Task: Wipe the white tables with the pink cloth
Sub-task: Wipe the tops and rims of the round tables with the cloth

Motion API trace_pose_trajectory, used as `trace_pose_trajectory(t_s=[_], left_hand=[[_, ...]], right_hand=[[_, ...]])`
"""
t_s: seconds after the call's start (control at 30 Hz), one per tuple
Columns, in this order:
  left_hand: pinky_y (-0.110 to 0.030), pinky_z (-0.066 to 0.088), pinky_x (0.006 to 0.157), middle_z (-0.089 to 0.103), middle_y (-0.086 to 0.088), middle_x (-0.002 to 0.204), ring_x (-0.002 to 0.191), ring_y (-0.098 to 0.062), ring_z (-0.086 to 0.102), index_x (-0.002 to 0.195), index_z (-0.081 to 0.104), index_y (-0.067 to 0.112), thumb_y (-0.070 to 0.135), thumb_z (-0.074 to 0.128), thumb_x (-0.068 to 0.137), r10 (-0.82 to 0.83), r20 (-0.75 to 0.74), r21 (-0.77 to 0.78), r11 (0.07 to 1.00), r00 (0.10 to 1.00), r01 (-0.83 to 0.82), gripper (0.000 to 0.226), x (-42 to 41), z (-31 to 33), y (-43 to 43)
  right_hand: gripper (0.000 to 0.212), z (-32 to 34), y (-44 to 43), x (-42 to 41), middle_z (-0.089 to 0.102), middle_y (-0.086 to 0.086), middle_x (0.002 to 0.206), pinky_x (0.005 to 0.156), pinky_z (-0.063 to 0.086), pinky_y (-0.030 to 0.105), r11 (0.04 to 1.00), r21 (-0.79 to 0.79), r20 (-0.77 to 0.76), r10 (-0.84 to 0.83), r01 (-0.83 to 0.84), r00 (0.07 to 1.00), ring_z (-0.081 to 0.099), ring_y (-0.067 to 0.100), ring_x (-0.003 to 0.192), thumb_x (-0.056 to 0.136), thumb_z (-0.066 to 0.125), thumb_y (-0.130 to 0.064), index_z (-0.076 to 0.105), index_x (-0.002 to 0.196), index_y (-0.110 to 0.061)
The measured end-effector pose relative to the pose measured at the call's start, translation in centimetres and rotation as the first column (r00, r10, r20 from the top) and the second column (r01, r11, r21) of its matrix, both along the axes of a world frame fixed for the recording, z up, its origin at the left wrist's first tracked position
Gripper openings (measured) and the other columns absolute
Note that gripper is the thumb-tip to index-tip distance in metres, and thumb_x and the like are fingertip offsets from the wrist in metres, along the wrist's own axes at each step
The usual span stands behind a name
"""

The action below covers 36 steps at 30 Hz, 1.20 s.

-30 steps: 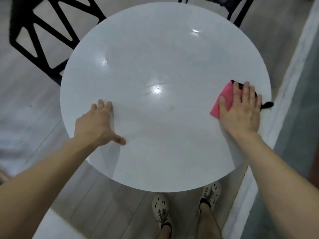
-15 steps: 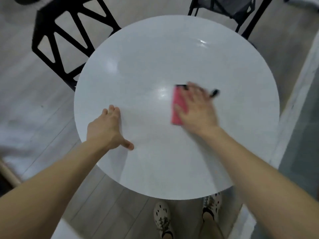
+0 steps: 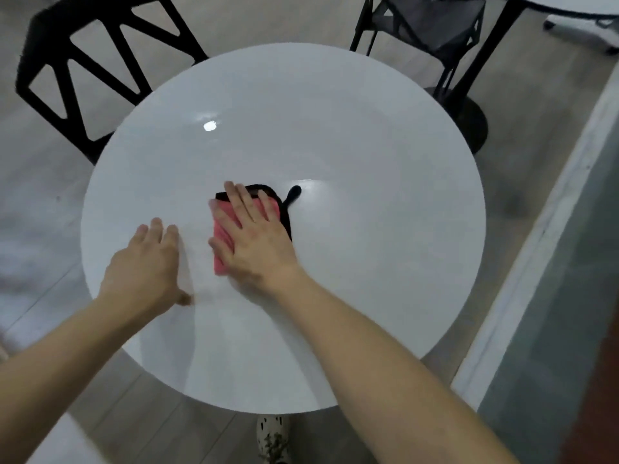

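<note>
A round white table [image 3: 368, 162] fills the middle of the view. The pink cloth [image 3: 221, 236], edged in black with a black loop sticking out to its right, lies flat near the table's centre. My right hand [image 3: 254, 239] presses down on the cloth with straight, spread fingers and covers most of it. My left hand [image 3: 147, 266] rests flat on the bare tabletop just left of the cloth, fingers straight, thumb out toward the near edge.
A black chair [image 3: 83, 61] stands at the table's far left, and a second black chair [image 3: 432, 25] at the far right. Another white table's edge [image 3: 569, 8] and its black pedestal [image 3: 469, 115] sit at the top right. A pale ledge [image 3: 536, 229] runs down the right side.
My right hand has slid the pink cloth leftward from the table's right edge to its centre, ending close beside my left hand, which has stayed planted on the tabletop.
</note>
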<state>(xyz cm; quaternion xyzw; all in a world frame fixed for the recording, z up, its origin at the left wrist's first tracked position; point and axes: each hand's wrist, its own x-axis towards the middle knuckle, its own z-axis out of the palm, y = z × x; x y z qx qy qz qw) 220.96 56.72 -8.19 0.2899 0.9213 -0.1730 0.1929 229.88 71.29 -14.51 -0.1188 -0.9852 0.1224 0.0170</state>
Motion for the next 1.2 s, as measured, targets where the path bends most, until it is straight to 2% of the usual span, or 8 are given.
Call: trace_pose_trajectory(t_s=[0.1, 0.27, 0.37, 0.5, 0.67, 0.87, 1.0, 1.2], left_hand=[[-0.057, 0.044, 0.120, 0.019, -0.018, 0.174, 0.158, -0.038, 0.029, 0.167, 0.020, 0.009, 0.056, 0.101, 0.064, 0.031, 0.051, -0.026, 0.999, 0.998, -0.030, 0.139, 2.6, 0.4, 2.7], [-0.058, 0.047, 0.117, 0.033, -0.019, 0.163, 0.152, -0.039, 0.036, 0.166, 0.018, 0.009, 0.079, 0.092, 0.058, 0.195, 0.197, 0.088, 0.973, 0.961, -0.216, 0.148, 7.8, 0.9, 11.0], [-0.060, 0.048, 0.113, 0.034, -0.024, 0.161, 0.150, -0.042, 0.036, 0.163, 0.022, 0.006, 0.084, 0.091, 0.051, 0.232, 0.193, 0.100, 0.962, 0.953, -0.254, 0.152, 9.7, 0.1, 14.8], [-0.055, 0.055, 0.101, 0.046, -0.020, 0.145, 0.137, -0.040, 0.045, 0.147, 0.041, 0.009, 0.082, 0.095, 0.042, 0.282, 0.144, 0.134, 0.944, 0.949, -0.301, 0.139, 11.0, -0.1, 16.3], [-0.051, 0.054, 0.097, 0.047, -0.016, 0.144, 0.136, -0.037, 0.046, 0.150, 0.038, 0.013, 0.086, 0.092, 0.041, 0.276, 0.127, 0.105, 0.951, 0.953, -0.290, 0.142, 11.0, 0.0, 16.2], [-0.052, 0.053, 0.102, 0.048, -0.017, 0.149, 0.140, -0.039, 0.048, 0.147, 0.041, 0.017, 0.090, 0.088, 0.035, 0.257, 0.106, 0.086, 0.960, 0.961, -0.267, 0.142, 10.5, -1.1, 16.0], [-0.053, 0.054, 0.099, 0.048, -0.017, 0.147, 0.138, -0.038, 0.048, 0.148, 0.040, 0.017, 0.090, 0.088, 0.034, 0.258, 0.086, 0.071, 0.962, 0.962, -0.264, 0.144, 10.4, -1.2, 15.9], [-0.053, 0.056, 0.101, 0.042, -0.017, 0.153, 0.144, -0.037, 0.041, 0.155, 0.032, 0.016, 0.088, 0.090, 0.035, 0.287, 0.125, 0.072, 0.952, 0.950, -0.297, 0.152, 10.6, -0.5, 16.1]], right_hand=[[0.069, -1.1, 8.1, 5.5, 0.010, 0.003, 0.181, 0.134, 0.005, 0.047, 1.000, 0.019, -0.021, -0.002, 0.002, 1.000, 0.006, 0.021, 0.167, 0.109, 0.026, -0.059, 0.024, 0.172, -0.031], [0.074, -1.2, 28.8, 13.2, 0.012, 0.009, 0.181, 0.135, 0.003, 0.047, 0.900, 0.086, 0.044, -0.431, 0.427, 0.901, 0.008, 0.025, 0.167, 0.106, 0.023, -0.064, 0.020, 0.172, -0.030], [0.074, -1.3, 28.7, 12.4, 0.012, 0.016, 0.180, 0.134, 0.006, 0.053, 0.864, 0.079, 0.025, -0.501, 0.498, 0.865, 0.008, 0.031, 0.167, 0.107, 0.021, -0.059, 0.022, 0.172, -0.025], [0.063, -1.2, 16.1, 16.0, 0.009, 0.012, 0.181, 0.134, 0.009, 0.054, 0.996, -0.002, -0.025, -0.093, 0.093, 0.995, 0.004, 0.029, 0.168, 0.112, 0.034, -0.048, 0.026, 0.171, -0.028], [0.065, -1.3, 18.9, 18.2, 0.010, 0.004, 0.181, 0.135, 0.008, 0.050, 0.905, -0.045, 0.004, 0.423, -0.422, 0.906, 0.004, 0.022, 0.168, 0.110, 0.040, -0.057, 0.029, 0.170, -0.035], [0.072, -1.6, 38.1, 6.3, 0.016, 0.009, 0.180, 0.135, 0.005, 0.047, 0.996, 0.090, 0.037, 0.005, -0.008, 0.999, 0.015, 0.028, 0.166, 0.104, 0.031, -0.068, 0.028, 0.169, -0.036], [0.070, -1.6, 34.9, 4.7, 0.013, 0.014, 0.180, 0.135, 0.003, 0.052, 0.975, 0.056, -0.018, -0.214, 0.215, 0.977, 0.008, 0.029, 0.167, 0.107, 0.024, -0.059, 0.026, 0.171, -0.031], [0.063, -0.1, 18.7, 17.2, 0.001, 0.007, 0.182, 0.134, 0.007, 0.053, 0.962, -0.079, 0.025, 0.266, -0.263, 0.964, -0.006, 0.024, 0.168, 0.113, 0.035, -0.055, 0.024, 0.171, -0.034]])
